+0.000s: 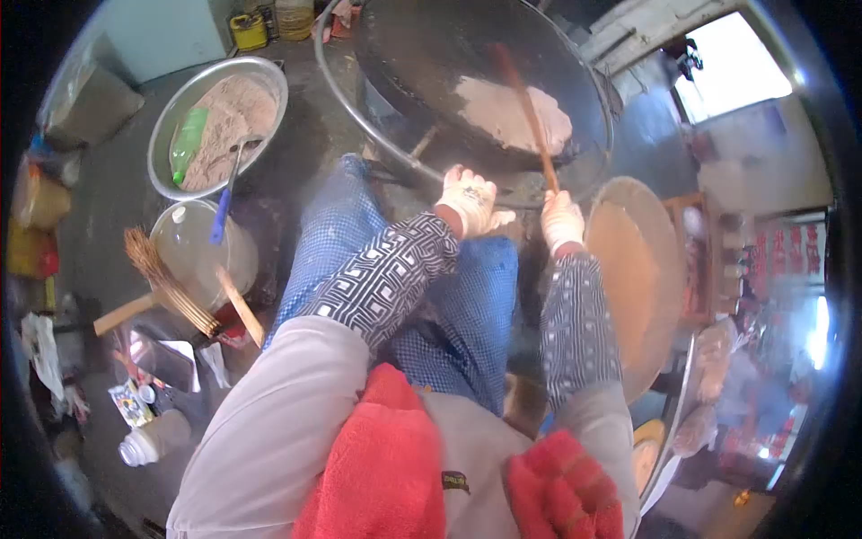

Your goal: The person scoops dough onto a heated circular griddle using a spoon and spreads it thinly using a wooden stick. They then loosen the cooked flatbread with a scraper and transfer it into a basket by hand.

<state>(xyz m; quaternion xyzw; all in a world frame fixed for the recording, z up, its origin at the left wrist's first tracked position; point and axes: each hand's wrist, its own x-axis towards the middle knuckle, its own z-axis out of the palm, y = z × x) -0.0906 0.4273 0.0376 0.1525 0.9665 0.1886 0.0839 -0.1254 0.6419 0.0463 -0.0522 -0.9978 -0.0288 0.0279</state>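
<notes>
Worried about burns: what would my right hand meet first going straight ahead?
Probably the near rim of the griddle, just short of the pale batter; depth is unclear, so the right hand might pass above it.

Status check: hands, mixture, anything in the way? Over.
Right hand gripping brown stick; left hand by metal rim, contact unclear. Pale mixture on dark griddle, stick across it. Nothing seen blocking stick.

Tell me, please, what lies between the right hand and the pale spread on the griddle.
In the head view, the wooden stick in the right hand crosses that stretch above the edge of the griddle.
</notes>
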